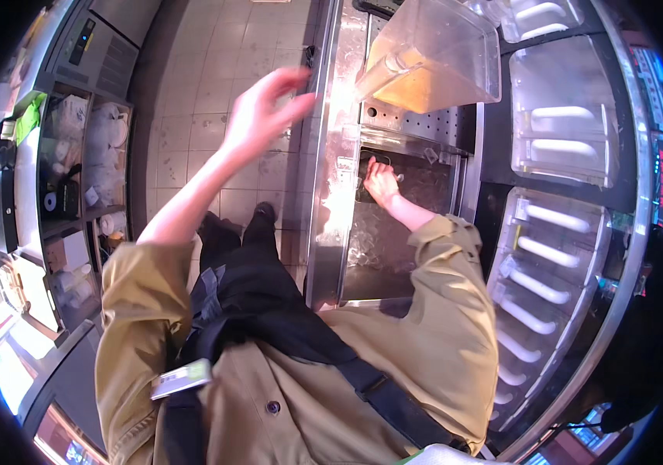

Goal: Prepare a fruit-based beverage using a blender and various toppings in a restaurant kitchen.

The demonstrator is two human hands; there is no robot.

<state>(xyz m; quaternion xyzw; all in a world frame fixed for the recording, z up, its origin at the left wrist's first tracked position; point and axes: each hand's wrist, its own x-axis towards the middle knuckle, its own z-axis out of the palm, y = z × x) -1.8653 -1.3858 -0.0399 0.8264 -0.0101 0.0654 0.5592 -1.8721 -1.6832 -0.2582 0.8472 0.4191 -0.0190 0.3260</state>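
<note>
My left hand (pixel 270 110) is raised over the floor beside the counter edge, blurred, with thumb and fingers apart and nothing seen between them. My right hand (pixel 382 181) reaches down into a stainless steel bin (pixel 389 279) set in the counter. Its fingers are curled at a dark object (pixel 366 195) by the bin's near wall; whether they grip it is hidden. Clear, ice-like pieces (pixel 363 241) lie in the bin close to that hand. Just beyond the bin stands a clear plastic container (pixel 471 64) holding orange liquid (pixel 401 75), above a perforated metal tray (pixel 404 119).
Lidded clear containers (pixel 564 110) with white handles line the counter's right side. A steel counter edge (pixel 334 192) runs along the aisle. To the left are shelves (pixel 84 215) with bagged supplies and a grey appliance (pixel 99 52). Tiled floor (pixel 192 116) lies between.
</note>
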